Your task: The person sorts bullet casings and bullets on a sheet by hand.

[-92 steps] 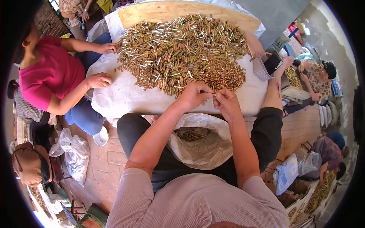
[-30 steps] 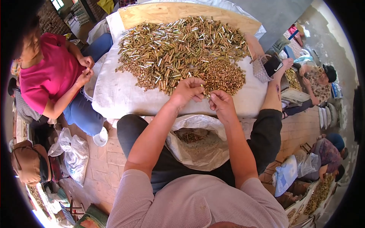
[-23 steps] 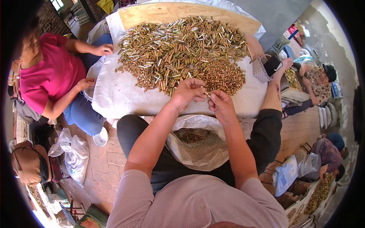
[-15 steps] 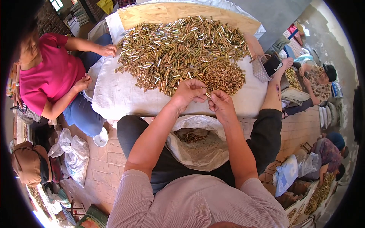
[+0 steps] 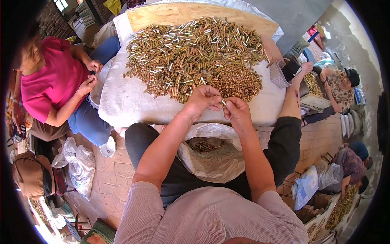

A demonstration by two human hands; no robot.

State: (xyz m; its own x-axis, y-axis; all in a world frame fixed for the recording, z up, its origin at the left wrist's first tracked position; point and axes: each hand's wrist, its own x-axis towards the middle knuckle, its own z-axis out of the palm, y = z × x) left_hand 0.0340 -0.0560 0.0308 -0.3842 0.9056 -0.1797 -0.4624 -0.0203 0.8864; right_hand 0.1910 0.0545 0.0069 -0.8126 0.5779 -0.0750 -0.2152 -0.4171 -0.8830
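Over the near edge of the pile, my left hand (image 5: 203, 99) and my right hand (image 5: 238, 111) meet, almost touching. A small shiny brass-coloured metal cylinder (image 5: 223, 102) is pinched between the fingertips of both; its exact shape is too small to make out. Just beyond lies a heap of short copper-toned metal pieces (image 5: 239, 83), merging into a wide pile of longer gold-coloured metal tubes (image 5: 191, 49). Between my knees, below my forearms, a white woven sack (image 5: 211, 166) gapes with several finished-looking metal rods (image 5: 203, 145) inside.
The pile rests on a white cloth-covered table (image 5: 122, 101) with a wooden board (image 5: 170, 14) along its far side. A phone (image 5: 291, 70) lies by a small basket (image 5: 279, 75) at right. A co-worker in a pink top (image 5: 57, 81) sits left, near a plastic bag (image 5: 79, 166).
My hands stay nearly in place, the metal cylinder now tilted differently between them. The co-worker at left has drawn one hand back from the table to meet the other, holding something small and dark.
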